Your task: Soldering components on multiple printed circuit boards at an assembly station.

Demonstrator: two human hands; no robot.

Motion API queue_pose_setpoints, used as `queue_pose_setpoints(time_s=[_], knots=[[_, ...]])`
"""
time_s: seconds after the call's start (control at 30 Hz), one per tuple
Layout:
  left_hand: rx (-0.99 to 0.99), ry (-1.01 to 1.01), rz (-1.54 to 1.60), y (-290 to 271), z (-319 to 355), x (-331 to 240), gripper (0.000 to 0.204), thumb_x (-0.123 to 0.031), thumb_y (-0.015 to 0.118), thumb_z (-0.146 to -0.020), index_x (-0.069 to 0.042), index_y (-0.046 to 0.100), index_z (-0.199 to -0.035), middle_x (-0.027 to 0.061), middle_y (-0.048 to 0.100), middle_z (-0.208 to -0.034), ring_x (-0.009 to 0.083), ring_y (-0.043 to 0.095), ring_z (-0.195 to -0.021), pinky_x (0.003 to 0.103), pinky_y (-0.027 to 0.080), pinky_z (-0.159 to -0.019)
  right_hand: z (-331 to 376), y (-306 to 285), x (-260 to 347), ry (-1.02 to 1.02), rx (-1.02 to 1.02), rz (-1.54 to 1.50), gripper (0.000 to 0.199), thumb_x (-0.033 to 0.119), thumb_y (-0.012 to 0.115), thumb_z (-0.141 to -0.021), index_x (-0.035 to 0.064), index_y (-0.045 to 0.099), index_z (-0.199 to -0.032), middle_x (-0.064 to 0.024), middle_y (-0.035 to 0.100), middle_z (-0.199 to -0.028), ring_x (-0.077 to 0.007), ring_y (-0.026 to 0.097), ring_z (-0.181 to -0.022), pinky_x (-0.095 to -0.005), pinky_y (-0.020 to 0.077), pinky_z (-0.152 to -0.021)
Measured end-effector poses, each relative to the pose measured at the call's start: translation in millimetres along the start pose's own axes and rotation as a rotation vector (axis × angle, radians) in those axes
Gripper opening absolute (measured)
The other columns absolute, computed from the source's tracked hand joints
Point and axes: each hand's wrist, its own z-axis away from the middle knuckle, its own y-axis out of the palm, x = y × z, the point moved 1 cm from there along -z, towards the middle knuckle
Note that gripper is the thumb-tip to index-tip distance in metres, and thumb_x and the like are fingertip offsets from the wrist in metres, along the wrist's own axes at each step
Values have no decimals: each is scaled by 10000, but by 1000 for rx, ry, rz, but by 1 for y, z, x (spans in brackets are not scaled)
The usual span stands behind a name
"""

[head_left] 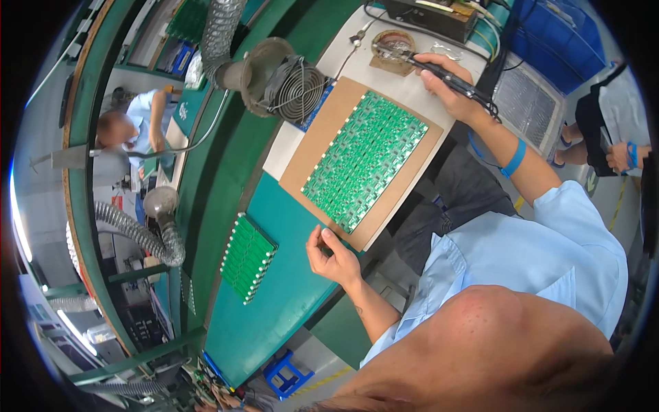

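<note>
At upper right the right hand (453, 90) tightly grips a thin black soldering iron (464, 86), which could slip and burn the flat green circuit panel (364, 161) at the centre, while the left hand (334, 259), its loose fingers empty below centre, could bump the flat brown board (321, 136) underneath.

Head view: one wide fisheye, left of a worn pair, facing down. Vantage: above the green circuit panel (364, 161), close range.

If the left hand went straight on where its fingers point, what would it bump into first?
Probably the edge of the brown board, though the left hand might pass above; depth is unclear.
</note>
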Motion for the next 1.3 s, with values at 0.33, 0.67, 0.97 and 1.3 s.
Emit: queue_pose_setpoints(time_s=[0.33, 0.67, 0.97, 1.3], knots=[[-1, -16, -23, 2, -5, -2, 160, -100, 682, -956, 0, 705, -1079, 71, 676, -867, 143, 556, -706, 269, 492, -655, 0, -5, -14, 36, -2, -86, 319, 122, 620, -1017, 31, 647, -1322, -52, 704, -977, -73, 548, -744, -189, 467, -681], [-21, 50, -18, 5, -7, -6, 157, -98, 694, -947, -3, 707, -1072, 58, 653, -830, 134, 518, -673, 263, 469, -627, 0, -6, -22, 20, 15, -61, 324, 128, 618, -1021, 5, 637, -1320, -100, 727, -1037, -81, 568, -746, -198, 473, -679], [-26, 32, -10, 4, -8, -8, 154, -94, 692, -947, -2, 707, -1069, 58, 648, -823, 131, 511, -666, 261, 462, -617, 0, -6, -17, 25, 9, -63, 326, 120, 614, -1020, 1, 633, -1323, -113, 729, -1041, -86, 573, -742, -203, 477, -678], [-29, 52, -22, 6, -10, -8, 152, -92, 695, -942, -2, 708, -1063, 54, 637, -805, 129, 505, -657, 258, 456, -608, 0, -3, -14, 24, 12, -45, 329, 115, 614, -1019, -7, 626, -1325, -123, 729, -1064, -91, 572, -740, -203, 478, -678]])
